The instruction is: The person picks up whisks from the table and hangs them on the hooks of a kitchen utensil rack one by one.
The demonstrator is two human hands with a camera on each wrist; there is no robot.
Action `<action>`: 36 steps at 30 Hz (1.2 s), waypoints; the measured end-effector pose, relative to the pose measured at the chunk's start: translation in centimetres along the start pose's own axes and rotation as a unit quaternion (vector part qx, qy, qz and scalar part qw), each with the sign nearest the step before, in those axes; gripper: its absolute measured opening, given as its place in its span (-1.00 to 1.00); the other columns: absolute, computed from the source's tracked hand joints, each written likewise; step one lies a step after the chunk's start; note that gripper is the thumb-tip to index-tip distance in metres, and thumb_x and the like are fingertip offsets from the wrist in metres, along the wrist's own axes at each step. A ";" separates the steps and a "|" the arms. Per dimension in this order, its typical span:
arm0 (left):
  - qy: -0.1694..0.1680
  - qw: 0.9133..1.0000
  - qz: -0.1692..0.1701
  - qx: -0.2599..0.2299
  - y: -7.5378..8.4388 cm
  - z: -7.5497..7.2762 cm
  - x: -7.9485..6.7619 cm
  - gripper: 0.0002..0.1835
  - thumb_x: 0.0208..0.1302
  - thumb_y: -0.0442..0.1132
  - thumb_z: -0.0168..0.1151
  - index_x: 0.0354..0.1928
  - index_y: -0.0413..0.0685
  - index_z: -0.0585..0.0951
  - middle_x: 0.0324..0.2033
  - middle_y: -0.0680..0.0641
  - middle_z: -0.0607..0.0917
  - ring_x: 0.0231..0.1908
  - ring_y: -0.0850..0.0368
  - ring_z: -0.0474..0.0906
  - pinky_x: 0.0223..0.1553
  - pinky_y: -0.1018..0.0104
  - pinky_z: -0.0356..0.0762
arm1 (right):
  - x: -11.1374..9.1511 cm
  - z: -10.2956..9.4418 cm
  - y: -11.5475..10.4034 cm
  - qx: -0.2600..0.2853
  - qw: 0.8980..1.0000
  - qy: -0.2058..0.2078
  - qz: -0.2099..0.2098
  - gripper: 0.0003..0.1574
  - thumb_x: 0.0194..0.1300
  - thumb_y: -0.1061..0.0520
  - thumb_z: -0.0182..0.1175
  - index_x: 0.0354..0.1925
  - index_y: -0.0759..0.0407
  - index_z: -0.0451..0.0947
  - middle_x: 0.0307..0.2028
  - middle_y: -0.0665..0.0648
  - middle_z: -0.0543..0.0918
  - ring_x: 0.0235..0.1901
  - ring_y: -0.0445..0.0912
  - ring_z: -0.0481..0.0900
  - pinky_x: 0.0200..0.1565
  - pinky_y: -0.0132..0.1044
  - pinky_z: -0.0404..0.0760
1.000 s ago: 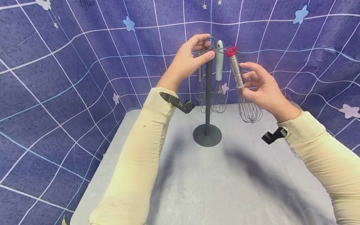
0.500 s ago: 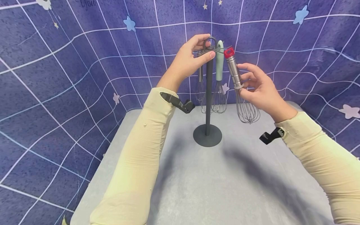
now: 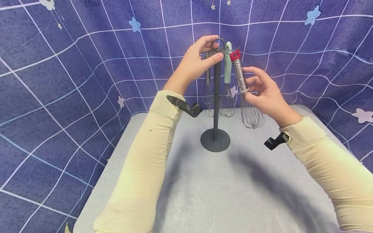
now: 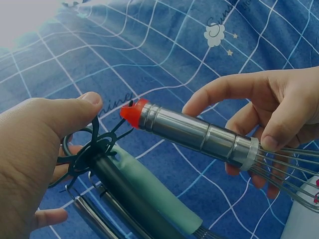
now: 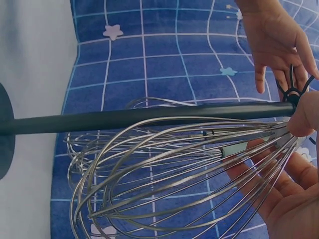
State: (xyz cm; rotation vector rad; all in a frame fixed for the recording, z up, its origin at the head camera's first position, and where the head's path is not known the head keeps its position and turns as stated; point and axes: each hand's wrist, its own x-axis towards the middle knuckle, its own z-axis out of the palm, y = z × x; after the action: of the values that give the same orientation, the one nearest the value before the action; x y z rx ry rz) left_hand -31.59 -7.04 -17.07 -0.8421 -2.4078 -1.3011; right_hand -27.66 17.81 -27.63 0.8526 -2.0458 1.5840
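Observation:
My left hand (image 3: 196, 60) holds the top of a dark whisk stand (image 3: 217, 97), thumb in front and fingers behind its ring. In my right hand (image 3: 266, 92) is a steel whisk (image 3: 241, 76), pinched at the lower end of its handle, slightly tilted, wires hanging down. Its red end loop (image 4: 132, 114) is at one of the stand's hooks, and the hook's dark tip shows at the red edge in the left wrist view. A whisk with a pale green handle (image 3: 228, 66) hangs just left of it. Slim steel-handled whisks (image 4: 94, 216) hang on the far side, partly hidden.
The stand's round base (image 3: 215, 140) rests on a grey table (image 3: 204, 194). Behind and to the sides hangs a blue gridded cloth (image 3: 87, 64) with stars. Black wrist mounts (image 3: 186, 106) stick out from both sleeves.
My right hand has brought the red-ended whisk a little left, its loop now farther in along the hook. My left hand has stayed on the stand's top.

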 end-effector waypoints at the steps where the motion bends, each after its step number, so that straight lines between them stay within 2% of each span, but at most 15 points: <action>1: 0.000 1.000 -0.001 0.000 0.0 0.0 0.0 -0.30 0.32 -0.04 0.39 0.46 0.13 0.37 0.26 0.11 0.57 0.29 0.35 0.40 0.40 0.28 0.21 | 0.0 0.0 0.1 0.003 1.000 0.000 0.000 -0.05 0.10 0.59 0.17 0.39 0.02 0.37 -0.19 0.06 0.68 -0.32 -0.12 0.67 -0.30 -0.42 0.64; 5: -0.002 1.000 -0.008 -0.006 0.2 0.0 -0.1 -0.30 0.33 -0.03 0.39 0.46 0.15 0.36 0.27 0.11 0.56 0.29 0.36 0.39 0.42 0.25 0.18 | 0.1 0.2 0.3 0.007 1.000 0.001 -0.005 -0.05 0.10 0.59 0.15 0.40 0.02 0.37 -0.18 0.07 0.68 -0.33 -0.11 0.66 -0.33 -0.42 0.61; 9: -0.001 1.000 -0.007 -0.007 0.3 0.0 -0.1 -0.29 0.32 -0.03 0.39 0.47 0.15 0.36 0.27 0.10 0.56 0.29 0.36 0.39 0.41 0.28 0.18 | 0.2 0.3 0.7 0.012 1.000 0.001 -0.008 -0.06 0.12 0.58 0.16 0.41 0.01 0.36 -0.17 0.07 0.68 -0.31 -0.10 0.68 -0.27 -0.41 0.63; 13: -0.001 1.000 -0.007 -0.002 0.3 -0.1 -0.1 -0.29 0.33 -0.03 0.38 0.47 0.14 0.36 0.27 0.10 0.56 0.29 0.35 0.39 0.41 0.28 0.18 | 0.3 0.7 1.1 0.038 0.999 0.000 -0.011 -0.07 0.14 0.58 0.15 0.41 0.04 0.34 -0.16 0.08 0.69 -0.29 -0.10 0.70 -0.19 -0.40 0.65; 22: -0.006 1.000 -0.012 -0.006 0.3 0.0 -0.2 -0.29 0.33 -0.02 0.38 0.47 0.16 0.35 0.28 0.12 0.55 0.31 0.36 0.36 0.42 0.25 0.16 | 0.4 1.5 1.9 0.091 0.996 0.008 -0.016 -0.08 0.13 0.62 0.11 0.41 0.14 0.32 -0.17 0.08 0.71 -0.28 -0.11 0.73 -0.18 -0.39 0.65; 29: -0.001 1.000 -0.004 0.002 0.2 0.1 -0.1 -0.30 0.33 -0.01 0.37 0.46 0.15 0.36 0.28 0.10 0.56 0.30 0.35 0.38 0.41 0.24 0.19 | 0.5 2.1 2.4 0.124 0.992 0.004 -0.031 -0.09 0.16 0.62 0.08 0.42 0.14 0.29 -0.12 0.12 0.71 -0.21 -0.06 0.75 -0.11 -0.35 0.68; 36: 0.002 1.000 -0.001 0.007 0.1 0.1 -0.1 -0.30 0.33 -0.03 0.38 0.46 0.13 0.36 0.27 0.09 0.56 0.30 0.34 0.39 0.42 0.22 0.19 | 0.6 2.9 2.7 0.141 0.990 0.008 -0.019 -0.07 0.18 0.65 0.04 0.43 0.09 0.26 -0.12 0.14 0.69 -0.20 -0.06 0.75 -0.08 -0.31 0.68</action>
State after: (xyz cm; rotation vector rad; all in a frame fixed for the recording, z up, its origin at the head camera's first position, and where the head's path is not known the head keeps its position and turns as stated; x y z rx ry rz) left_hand -31.46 -6.94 -17.10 -0.8337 -2.4124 -1.2841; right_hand -29.86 15.35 -29.93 0.9664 -1.8092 1.8823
